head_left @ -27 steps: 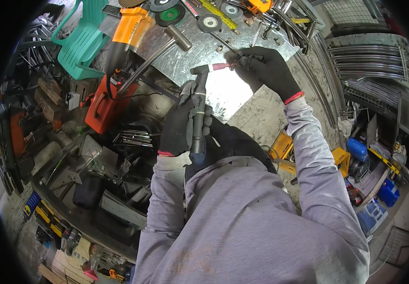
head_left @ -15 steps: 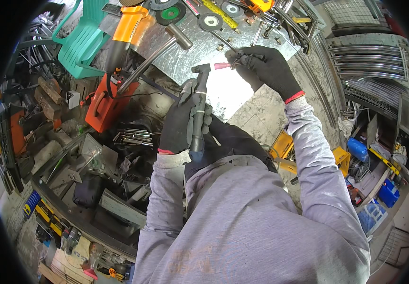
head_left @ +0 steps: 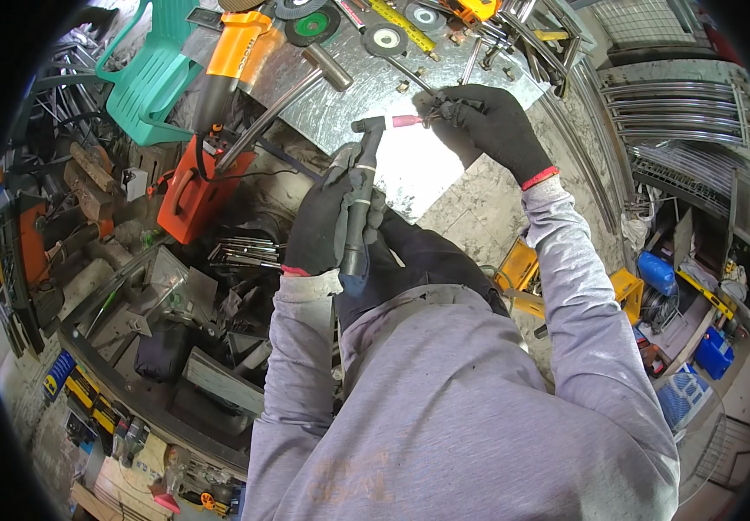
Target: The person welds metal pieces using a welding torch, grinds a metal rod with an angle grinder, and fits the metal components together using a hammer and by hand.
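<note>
Item: green plastic chair (head_left: 145,95), upper left, well apart from both hands.

Item: red box with a handle (head_left: 192,195), left of the near hand.

Item: hammer (head_left: 330,71), head toward the metal sheet (head_left: 318,117), shaft slanting down to the left.

Item: left hand (head_left: 317,221), dark glove; I log it as wrapped around the handle of a black torch (head_left: 358,208).

Item: the torch, in front of the torso; handle runs lengthwise away from me, top leaning slightly right. Its head bends across, so the pink nozzle (head_left: 406,121) lies nearly level, aimed rightward.

Item: right hand (head_left: 483,122), dark glove, just beyond the nozzle's tip and the nearer of the two to it. Fingers bent and gathered there; I cannot tell whether they grip the tip or some small part.
</note>
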Tool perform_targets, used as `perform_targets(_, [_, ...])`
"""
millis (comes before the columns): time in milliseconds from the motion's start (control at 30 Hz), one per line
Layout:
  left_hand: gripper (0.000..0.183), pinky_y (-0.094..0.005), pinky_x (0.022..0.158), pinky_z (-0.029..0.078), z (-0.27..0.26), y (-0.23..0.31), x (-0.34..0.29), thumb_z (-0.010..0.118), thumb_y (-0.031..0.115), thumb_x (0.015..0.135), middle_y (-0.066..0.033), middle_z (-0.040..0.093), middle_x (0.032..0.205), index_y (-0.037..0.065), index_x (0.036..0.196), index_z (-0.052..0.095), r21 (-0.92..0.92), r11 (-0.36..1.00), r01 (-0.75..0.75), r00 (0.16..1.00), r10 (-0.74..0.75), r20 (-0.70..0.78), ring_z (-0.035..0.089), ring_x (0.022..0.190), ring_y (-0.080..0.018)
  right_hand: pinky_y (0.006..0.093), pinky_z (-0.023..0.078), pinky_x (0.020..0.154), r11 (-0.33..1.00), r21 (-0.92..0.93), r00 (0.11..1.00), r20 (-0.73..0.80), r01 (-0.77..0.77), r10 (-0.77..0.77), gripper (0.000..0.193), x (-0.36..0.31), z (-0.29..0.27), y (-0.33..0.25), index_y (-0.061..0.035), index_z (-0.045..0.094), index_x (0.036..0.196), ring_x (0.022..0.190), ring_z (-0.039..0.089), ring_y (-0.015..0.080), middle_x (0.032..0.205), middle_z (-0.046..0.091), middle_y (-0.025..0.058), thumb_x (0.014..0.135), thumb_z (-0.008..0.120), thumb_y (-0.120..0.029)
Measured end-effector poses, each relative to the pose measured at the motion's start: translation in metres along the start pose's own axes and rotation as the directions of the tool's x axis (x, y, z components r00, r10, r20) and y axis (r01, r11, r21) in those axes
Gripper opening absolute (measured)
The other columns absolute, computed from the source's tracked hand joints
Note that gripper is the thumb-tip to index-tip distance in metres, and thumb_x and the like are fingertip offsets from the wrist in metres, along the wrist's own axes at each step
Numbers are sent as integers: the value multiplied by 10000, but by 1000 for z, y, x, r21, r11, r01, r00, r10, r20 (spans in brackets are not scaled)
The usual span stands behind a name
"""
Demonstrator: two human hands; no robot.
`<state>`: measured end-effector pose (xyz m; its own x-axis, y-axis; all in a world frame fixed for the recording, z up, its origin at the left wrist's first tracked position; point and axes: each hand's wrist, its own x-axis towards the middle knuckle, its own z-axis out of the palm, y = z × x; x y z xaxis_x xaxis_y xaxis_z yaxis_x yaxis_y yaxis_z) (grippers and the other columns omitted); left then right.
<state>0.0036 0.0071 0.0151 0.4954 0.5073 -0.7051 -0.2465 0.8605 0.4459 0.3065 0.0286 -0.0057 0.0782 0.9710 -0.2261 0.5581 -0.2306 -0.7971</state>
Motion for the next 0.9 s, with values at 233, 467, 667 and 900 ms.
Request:
perform_targets(233, [441, -313, 553, 539, -1, 3, -2, 610, 368, 1097, -87, 668, 882, 105, 1436, 510, 35, 999, -2, 1000, 1, 21, 649, 691, -170, 405, 607, 868, 998, -59, 1000, -20, 23, -24, 314, -1, 0, -3, -98, 826, 1198, 947, 791, 305, 1057, 822, 149, 993, 685, -290])
perform_targets(467, [411, -313, 534, 544, -7, 1, 3, 562, 310, 1119, -97, 674, 890, 96, 1463, 491, 29, 999, 41, 999, -41, 9, 651, 675, -171, 405, 609, 863, 999, -31, 1000, -11, 12, -12, 323, -1, 1, -4, -90, 827, 1197, 934, 794, 300, 1046, 823, 156, 990, 689, -297])
perform_targets(667, [400, -311, 521, 549, -7, -1, 1, 541, 283, 1128, -105, 674, 876, 97, 1475, 475, -12, 1000, 9, 1000, -9, 7, 654, 660, -178, 397, 611, 863, 997, -59, 999, -23, 39, -40, 325, -1, 1, -7, -80, 826, 1193, 924, 794, 293, 1045, 824, 157, 994, 687, -296])
perform_targets(900, [361, -306, 533, 551, -6, 2, 0, 580, 302, 1121, -96, 678, 878, 111, 1420, 508, -15, 1000, 8, 999, -7, 47, 661, 677, -174, 398, 610, 868, 1000, -2, 1000, -7, 30, -30, 321, 0, 4, -1, -77, 826, 1190, 930, 791, 293, 1053, 822, 157, 996, 684, -289])
